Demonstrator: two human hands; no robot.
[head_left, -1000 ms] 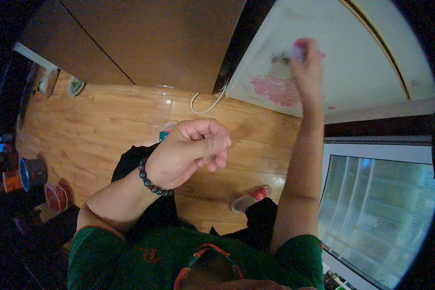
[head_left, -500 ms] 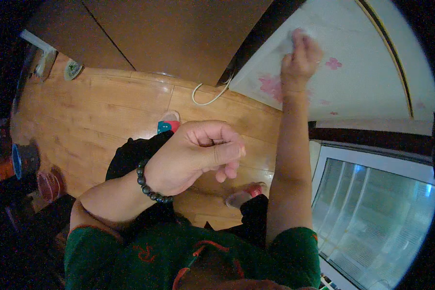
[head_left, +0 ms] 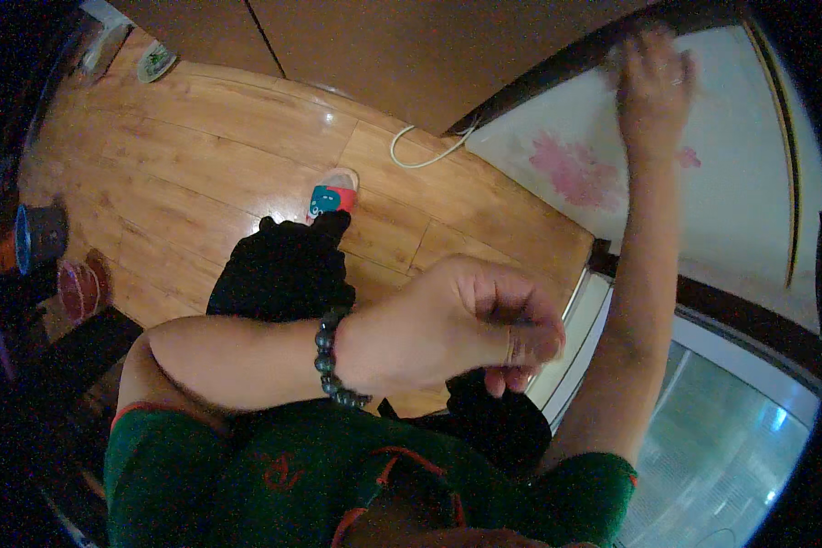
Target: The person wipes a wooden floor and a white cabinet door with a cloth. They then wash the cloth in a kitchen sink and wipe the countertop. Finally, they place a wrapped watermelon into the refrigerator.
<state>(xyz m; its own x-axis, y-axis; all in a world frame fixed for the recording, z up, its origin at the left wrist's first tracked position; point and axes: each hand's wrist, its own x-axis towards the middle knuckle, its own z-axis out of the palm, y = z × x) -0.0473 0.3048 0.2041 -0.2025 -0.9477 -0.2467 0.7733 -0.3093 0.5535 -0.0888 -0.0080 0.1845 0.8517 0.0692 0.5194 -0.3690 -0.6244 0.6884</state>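
Note:
My left hand, with a dark bead bracelet at its wrist, is held up in front of my body. Its fingers are curled with the thumb pressed against them; anything inside is hidden. My right hand reaches up at the far right, to the top of a white panel with pink flower prints. It lies over the panel near its dark upper edge. Motion smears its fingers, so I cannot make out whether they hold anything.
A brown cabinet front stands ahead, with a white cable on the wooden floor beside it. A glass pane in a pale frame is at lower right. A blue-rimmed bin and a pink basket stand left.
My right hand has moved up and to the right across the panel. My left hand, fingers still curled, has shifted right. The whole view has also shifted.

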